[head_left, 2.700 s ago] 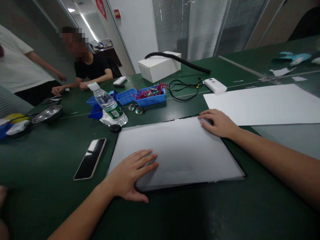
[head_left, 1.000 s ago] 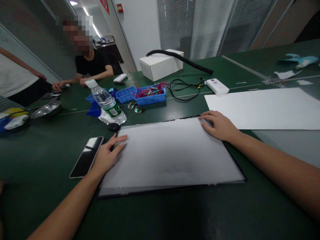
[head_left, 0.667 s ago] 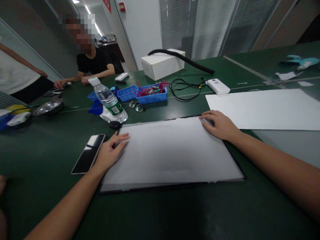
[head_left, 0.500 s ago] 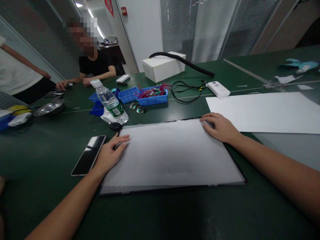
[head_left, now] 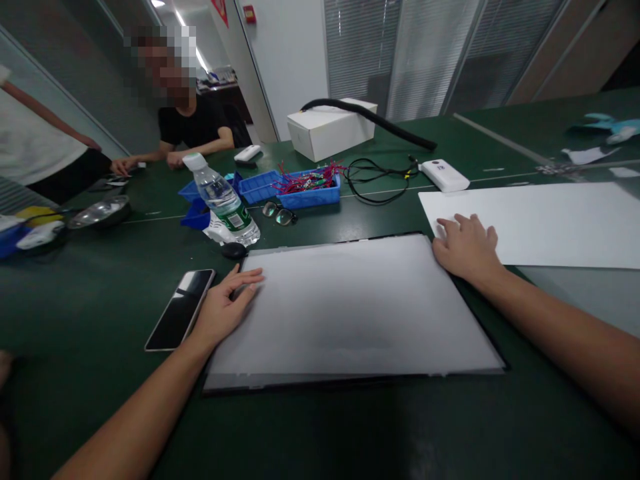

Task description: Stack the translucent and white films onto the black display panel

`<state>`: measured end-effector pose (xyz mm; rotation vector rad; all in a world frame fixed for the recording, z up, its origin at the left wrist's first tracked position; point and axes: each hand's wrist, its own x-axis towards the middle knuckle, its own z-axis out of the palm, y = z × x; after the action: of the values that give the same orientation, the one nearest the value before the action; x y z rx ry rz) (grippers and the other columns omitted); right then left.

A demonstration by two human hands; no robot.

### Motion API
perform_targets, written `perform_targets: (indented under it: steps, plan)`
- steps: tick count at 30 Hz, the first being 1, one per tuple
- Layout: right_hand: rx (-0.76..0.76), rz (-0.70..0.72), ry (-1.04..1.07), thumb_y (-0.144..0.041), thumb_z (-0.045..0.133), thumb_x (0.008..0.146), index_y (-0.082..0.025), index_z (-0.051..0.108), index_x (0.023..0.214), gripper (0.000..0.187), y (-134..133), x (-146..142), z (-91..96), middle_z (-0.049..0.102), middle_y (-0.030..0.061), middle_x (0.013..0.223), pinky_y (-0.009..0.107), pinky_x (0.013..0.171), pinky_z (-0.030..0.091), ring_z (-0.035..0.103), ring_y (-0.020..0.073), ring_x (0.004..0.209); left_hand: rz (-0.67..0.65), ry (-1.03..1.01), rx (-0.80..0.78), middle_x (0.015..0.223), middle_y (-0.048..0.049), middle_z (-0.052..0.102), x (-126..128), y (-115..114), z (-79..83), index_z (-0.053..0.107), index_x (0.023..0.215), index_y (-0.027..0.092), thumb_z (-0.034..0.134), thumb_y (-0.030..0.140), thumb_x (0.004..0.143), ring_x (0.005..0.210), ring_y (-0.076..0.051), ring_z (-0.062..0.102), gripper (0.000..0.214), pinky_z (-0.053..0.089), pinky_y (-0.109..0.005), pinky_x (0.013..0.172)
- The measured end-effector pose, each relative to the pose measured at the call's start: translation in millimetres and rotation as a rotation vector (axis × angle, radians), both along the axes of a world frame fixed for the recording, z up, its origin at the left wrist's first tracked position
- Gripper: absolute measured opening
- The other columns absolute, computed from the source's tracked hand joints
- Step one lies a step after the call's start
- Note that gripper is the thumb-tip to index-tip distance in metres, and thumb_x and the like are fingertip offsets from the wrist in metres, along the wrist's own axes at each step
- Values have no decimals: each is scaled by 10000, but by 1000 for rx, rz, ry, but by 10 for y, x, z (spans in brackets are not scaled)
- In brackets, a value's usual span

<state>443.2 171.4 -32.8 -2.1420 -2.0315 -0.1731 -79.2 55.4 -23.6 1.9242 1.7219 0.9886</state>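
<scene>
A large flat panel (head_left: 350,307) with a white face and thin black edge lies on the green table (head_left: 100,267) in front of me. My left hand (head_left: 225,308) rests open on the panel's far left corner, fingers stretched along its top edge. Off the panel's far right corner, my right hand (head_left: 466,248) lies open with its fingertips on a big white sheet (head_left: 545,223) to the right. Neither hand holds anything.
A phone (head_left: 181,308) lies left of the panel, with a small black cap (head_left: 233,250) and a water bottle (head_left: 223,203) behind. Further back are glasses (head_left: 279,213), blue trays (head_left: 300,190) with wires, a white box (head_left: 333,128), and a white device (head_left: 445,175). Two people sit far left.
My left hand slid from the panel's near edge up to its far left corner. My right hand has just moved off the panel's far right corner onto the white sheet.
</scene>
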Motion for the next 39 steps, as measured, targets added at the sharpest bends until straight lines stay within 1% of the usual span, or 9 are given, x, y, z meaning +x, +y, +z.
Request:
perform_targets:
  steps: [2, 6, 9, 13, 24, 31, 33, 37, 39]
  plan:
    - [-35, 5, -10, -488, 245, 1079, -141, 509, 1602, 681, 10, 10, -5, 442, 305, 1663, 816, 1156, 353, 380, 535, 1552, 1, -1, -3, 1406, -103, 779, -1, -5, 3, 840, 1145, 245, 690, 547, 977, 1496, -357, 598, 377, 228, -698, 1358]
    - [-91, 37, -58, -623, 172, 1075, -153, 595, 1485, 754, 24, 60, 44, 559, 335, 1491, 766, 1050, 453, 521, 543, 1395, -8, 2, -1, 1405, -89, 781, 6, -14, 9, 845, 1143, 257, 688, 536, 981, 1494, -347, 600, 359, 214, -678, 1370]
    - [-101, 54, -99, -738, 145, 1044, -141, 608, 1439, 853, 21, 94, 89, 590, 357, 1400, 750, 997, 478, 554, 557, 1329, -11, -5, 6, 1389, -82, 790, 8, -19, 12, 850, 1141, 261, 687, 535, 980, 1467, -341, 625, 357, 208, -662, 1377]
    - [-93, 71, -130, -735, 116, 1044, -152, 617, 1407, 850, 5, 102, 103, 614, 357, 1356, 735, 955, 493, 589, 540, 1268, -2, -7, -15, 1396, -88, 786, 11, -26, 19, 849, 1155, 258, 688, 554, 976, 1464, -360, 622, 382, 223, -687, 1364]
    - [-78, 102, -128, -653, 162, 1076, -136, 608, 1395, 754, 44, 123, 54, 607, 333, 1388, 701, 1038, 486, 566, 501, 1352, -6, -4, 10, 1388, -105, 787, 17, -22, 9, 847, 1140, 256, 696, 569, 982, 1450, -358, 637, 381, 218, -705, 1359]
    - [-76, 174, -59, -627, 176, 1078, -100, 585, 1490, 784, 149, 185, -46, 564, 348, 1516, 779, 1074, 453, 517, 524, 1433, -7, 14, -8, 1396, -90, 785, 0, -8, 9, 854, 1142, 271, 698, 557, 977, 1469, -364, 621, 365, 224, -706, 1357]
    - [-74, 209, -36, -609, 182, 1085, -131, 551, 1564, 771, 165, 203, -64, 506, 298, 1631, 793, 1124, 417, 457, 513, 1510, -4, 11, -12, 1394, -90, 786, 1, -6, 10, 853, 1134, 272, 700, 547, 975, 1467, -363, 623, 353, 217, -707, 1359]
    - [-94, 330, -4, -512, 187, 1109, -315, 513, 1646, 659, 180, 225, -77, 430, 90, 1762, 754, 1226, 362, 363, 398, 1628, -1, 11, -24, 1393, -88, 786, 3, -5, 11, 855, 1119, 278, 700, 534, 971, 1497, -368, 593, 334, 225, -711, 1355]
    - [-90, 358, 4, -490, 184, 1114, -326, 527, 1639, 648, 182, 228, -75, 440, 69, 1757, 754, 1231, 364, 360, 381, 1635, 3, 18, -33, 1396, -80, 785, -2, -5, 7, 856, 1111, 285, 700, 536, 968, 1519, -370, 569, 328, 224, -714, 1354]
